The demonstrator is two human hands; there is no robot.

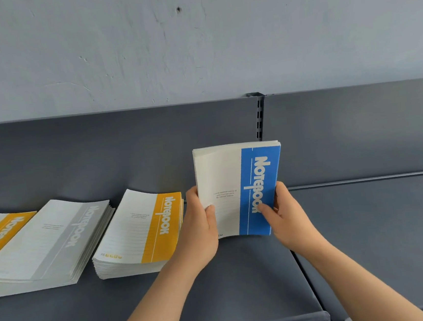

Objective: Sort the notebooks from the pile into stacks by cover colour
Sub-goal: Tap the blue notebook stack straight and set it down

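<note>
Shelf point(242, 285): dark grey; all stacks were carried on it.
Left hand point(200, 220): was wrapped round the left edge of the blue notebooks point(238, 183), thumb on the cover.
Right hand point(284, 215): was wrapped round the right edge, thumb on the blue band.
Blue notebooks: were held upright as a bundle between both hands.
Yellow stack point(145, 230): was laid flat, just left of the left hand.
Grey stack point(51, 241): was laid flat beside it, further left.

A shop; slotted metal shelving point(260, 120) bearing notebook stacks point(140, 233).
</note>
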